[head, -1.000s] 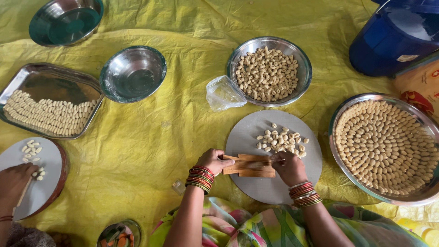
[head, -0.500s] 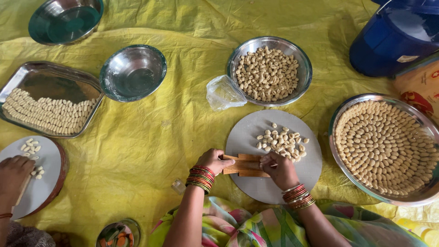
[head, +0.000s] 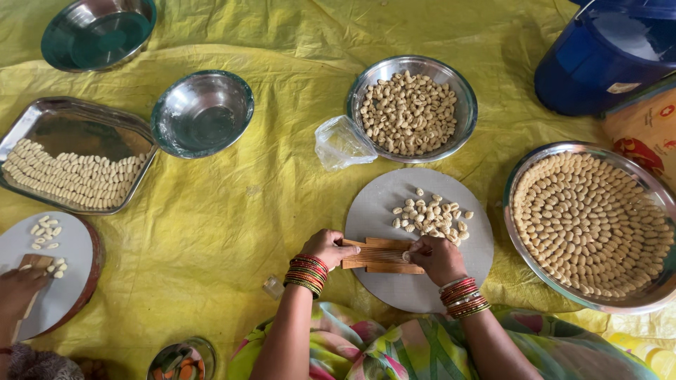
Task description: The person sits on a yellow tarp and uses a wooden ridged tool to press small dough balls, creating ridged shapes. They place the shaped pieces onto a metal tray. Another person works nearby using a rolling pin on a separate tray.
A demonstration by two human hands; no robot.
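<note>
Head view shows my left hand (head: 329, 248) gripping the ridged wooden board (head: 380, 256) on the round grey slab (head: 422, 295), my right hand (head: 435, 257) pressing a dough piece onto it, many shaped pieces (head: 431, 217) piled just beyond, trays already full.

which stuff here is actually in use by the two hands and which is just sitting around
In use:
- left hand steadying the ridged wooden board
- right hand pressing on that board
- round grey board underneath
- small pale dough pieces on it

Sitting around:
- empty round steel bowl
- clear plastic bag
- blue plastic bucket
</note>
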